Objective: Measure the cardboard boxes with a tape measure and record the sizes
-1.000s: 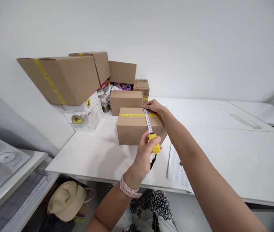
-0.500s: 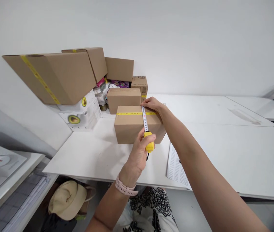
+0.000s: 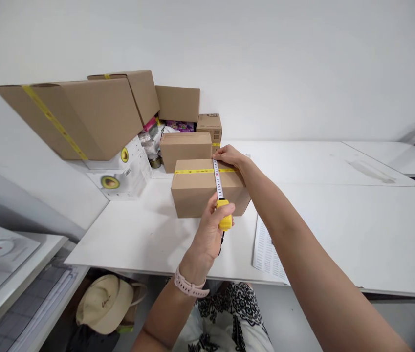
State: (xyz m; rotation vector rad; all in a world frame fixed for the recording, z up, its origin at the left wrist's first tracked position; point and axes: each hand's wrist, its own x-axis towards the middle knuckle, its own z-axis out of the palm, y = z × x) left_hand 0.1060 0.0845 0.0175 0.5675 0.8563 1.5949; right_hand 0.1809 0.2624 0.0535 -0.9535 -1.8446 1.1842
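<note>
A brown cardboard box (image 3: 192, 182) with yellow tape across its top sits on the white table (image 3: 130, 244). My left hand (image 3: 209, 230) is wrapped round a yellow tape measure (image 3: 225, 217) just in front of the box, thumb on top of the case. The white blade (image 3: 218, 183) runs out over the box top, crossing the yellow tape toward the far edge. There my right hand (image 3: 229, 154) pinches the blade's end with its fingertips. A black strap hangs below the case.
Behind the box stand a smaller brown box (image 3: 187, 146) and a small printed carton (image 3: 210, 124). Large cardboard boxes (image 3: 100, 112) rest on white avocado-printed boxes (image 3: 119, 181) at left. A printed sheet (image 3: 266, 252) lies under my right forearm. A cap (image 3: 106, 300) sits below the table.
The view has shifted very slightly. Both hands hold the tape measure across the box top as before, with no clear change in the blade's length.
</note>
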